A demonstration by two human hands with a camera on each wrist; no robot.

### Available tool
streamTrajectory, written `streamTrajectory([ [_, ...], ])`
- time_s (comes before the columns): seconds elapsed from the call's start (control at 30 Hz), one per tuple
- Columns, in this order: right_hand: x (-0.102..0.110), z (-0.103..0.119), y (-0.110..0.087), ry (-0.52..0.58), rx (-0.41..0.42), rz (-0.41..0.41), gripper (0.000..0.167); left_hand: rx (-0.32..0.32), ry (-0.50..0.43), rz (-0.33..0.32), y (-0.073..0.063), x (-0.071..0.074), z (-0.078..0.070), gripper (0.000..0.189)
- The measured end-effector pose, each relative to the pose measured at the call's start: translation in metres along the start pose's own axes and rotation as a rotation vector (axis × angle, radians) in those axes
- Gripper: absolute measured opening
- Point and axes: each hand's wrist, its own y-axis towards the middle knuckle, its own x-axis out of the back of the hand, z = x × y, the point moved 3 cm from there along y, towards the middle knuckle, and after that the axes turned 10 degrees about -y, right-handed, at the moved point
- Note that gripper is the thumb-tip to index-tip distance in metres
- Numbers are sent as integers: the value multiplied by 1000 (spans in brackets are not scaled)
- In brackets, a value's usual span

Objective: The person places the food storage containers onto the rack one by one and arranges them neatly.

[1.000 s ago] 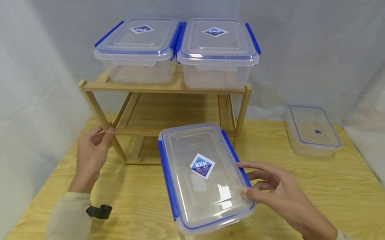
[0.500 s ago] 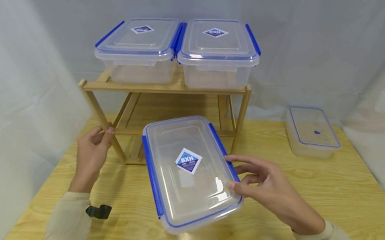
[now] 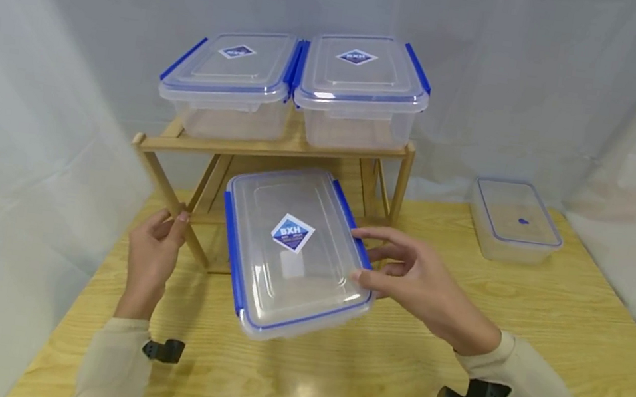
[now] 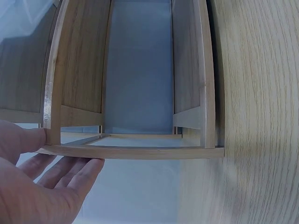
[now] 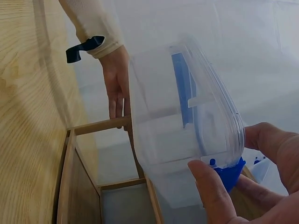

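A clear lidded food container (image 3: 294,289) with blue side clips and a BXH label is in the air before the wooden shelf rack (image 3: 276,150), its far end in front of the middle tier. My right hand (image 3: 418,282) pinches its right side, thumb on one face and fingers by the blue clip, as the right wrist view shows with the container (image 5: 159,116). At the rack's front left post, my left hand (image 3: 152,254) grips the wood between thumb and fingers. In the left wrist view that hand (image 4: 51,182) holds the rack where post and middle tier meet.
Two similar lidded containers, one on the left (image 3: 232,73) and one on the right (image 3: 363,84), sit side by side on the rack's top tier. Another clear container (image 3: 517,215) with a thin blue rim lies at the table's back right. Pale curtains (image 3: 520,84) enclose the table (image 3: 517,332).
My right hand has carried the container left and away from me, closer to the rack's middle tier. The left hand stays on the post.
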Motion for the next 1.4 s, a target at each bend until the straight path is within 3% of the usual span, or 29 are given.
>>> streamTrajectory([
  [0.87, -22, 22, 84, -50, 10, -54, 57, -32, 11, -27, 0, 0, -1, 42],
  [1.4, -35, 25, 116, 49, -52, -73, 66, -18, 6, -6, 0, -2, -1, 44],
])
